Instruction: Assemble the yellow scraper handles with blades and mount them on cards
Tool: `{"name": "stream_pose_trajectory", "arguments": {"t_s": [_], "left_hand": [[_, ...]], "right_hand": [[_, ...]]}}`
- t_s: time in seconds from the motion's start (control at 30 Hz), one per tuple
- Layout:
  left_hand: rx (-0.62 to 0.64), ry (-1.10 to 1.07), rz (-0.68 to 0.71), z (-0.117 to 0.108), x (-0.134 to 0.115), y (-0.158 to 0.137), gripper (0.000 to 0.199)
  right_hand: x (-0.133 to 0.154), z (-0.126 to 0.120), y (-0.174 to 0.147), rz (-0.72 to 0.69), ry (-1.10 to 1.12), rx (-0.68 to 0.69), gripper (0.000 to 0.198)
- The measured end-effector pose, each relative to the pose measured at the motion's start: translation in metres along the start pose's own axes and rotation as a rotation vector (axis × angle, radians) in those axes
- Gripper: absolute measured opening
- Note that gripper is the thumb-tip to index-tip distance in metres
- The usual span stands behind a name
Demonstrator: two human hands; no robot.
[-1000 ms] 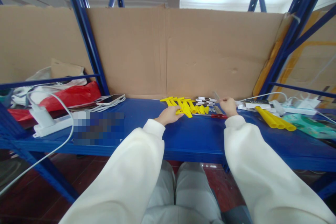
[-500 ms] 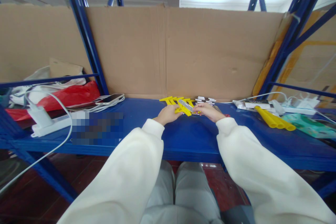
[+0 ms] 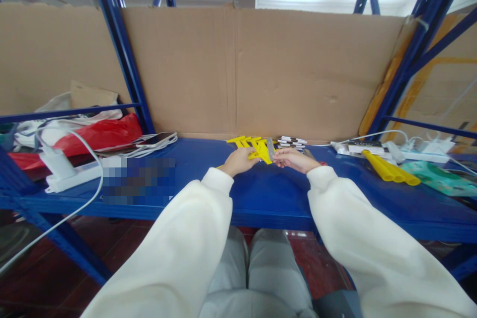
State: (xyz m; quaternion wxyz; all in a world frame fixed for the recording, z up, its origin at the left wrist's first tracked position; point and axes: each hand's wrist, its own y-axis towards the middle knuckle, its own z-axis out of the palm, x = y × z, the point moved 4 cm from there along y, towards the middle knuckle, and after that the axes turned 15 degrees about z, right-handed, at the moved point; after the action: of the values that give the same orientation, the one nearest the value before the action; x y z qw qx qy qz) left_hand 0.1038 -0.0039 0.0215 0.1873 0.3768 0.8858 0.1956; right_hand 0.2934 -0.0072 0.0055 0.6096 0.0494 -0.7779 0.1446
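My left hand [image 3: 240,160] is closed on a yellow plastic tool [image 3: 263,151] with a wide, flat head that points to the right. In the pinched fingers of my right hand [image 3: 292,158] is a flat grey strip [image 3: 270,146]. The strip stands nearly upright against the right side of the yellow head; whether it sits in the head cannot be made out. Behind my left hand lies a row of several yellow handled tools [image 3: 244,140]. Small black-and-white sticks [image 3: 292,141] are stacked just beyond my right hand.
A tall cardboard panel [image 3: 234,69] closes off the back of the blue table [image 3: 272,203]. Yellow tubes [image 3: 387,168] and a green packet [image 3: 439,179] lie at right. A phone [image 3: 160,140], a red bag [image 3: 100,135] and a power strip with cable [image 3: 74,176] are at left.
The grey strip has turned from lying slantwise across the yellow head to nearly upright at its right side. My right fingers have shifted slightly left; my left hand has hardly moved.
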Motion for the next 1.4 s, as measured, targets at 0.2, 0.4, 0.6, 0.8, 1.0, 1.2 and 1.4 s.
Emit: {"name": "stream_pose_trajectory", "arguments": {"t_s": [0.2, 0.4, 0.6, 0.8, 1.0, 1.2, 1.4], "left_hand": [[0.014, 0.004, 0.020, 0.000, -0.001, 0.000, 0.030], [0.009, 0.001, 0.011, 0.000, -0.001, 0.000, 0.029], [0.026, 0.036, -0.015, 0.000, 0.001, 0.000, 0.032], [0.053, 0.004, -0.001, 0.001, 0.001, 0.001, 0.033], [0.037, -0.008, 0.044, 0.000, -0.003, 0.002, 0.033], [0.035, -0.052, 0.069, 0.004, -0.001, 0.002, 0.034], [0.090, 0.113, 0.126, 0.004, -0.012, -0.002, 0.059]], "right_hand": [[-0.002, 0.002, 0.001, 0.014, -0.037, 0.046, 0.032], [-0.002, 0.003, 0.001, -0.014, -0.048, 0.075, 0.038], [0.001, 0.003, -0.002, -0.050, -0.073, 0.094, 0.039], [0.006, 0.002, -0.005, -0.101, 0.008, 0.081, 0.040], [0.000, 0.005, -0.001, -0.016, -0.045, 0.067, 0.032], [0.000, 0.003, 0.000, 0.004, -0.078, -0.004, 0.019], [-0.004, 0.004, 0.002, 0.020, -0.070, 0.051, 0.012]]}}
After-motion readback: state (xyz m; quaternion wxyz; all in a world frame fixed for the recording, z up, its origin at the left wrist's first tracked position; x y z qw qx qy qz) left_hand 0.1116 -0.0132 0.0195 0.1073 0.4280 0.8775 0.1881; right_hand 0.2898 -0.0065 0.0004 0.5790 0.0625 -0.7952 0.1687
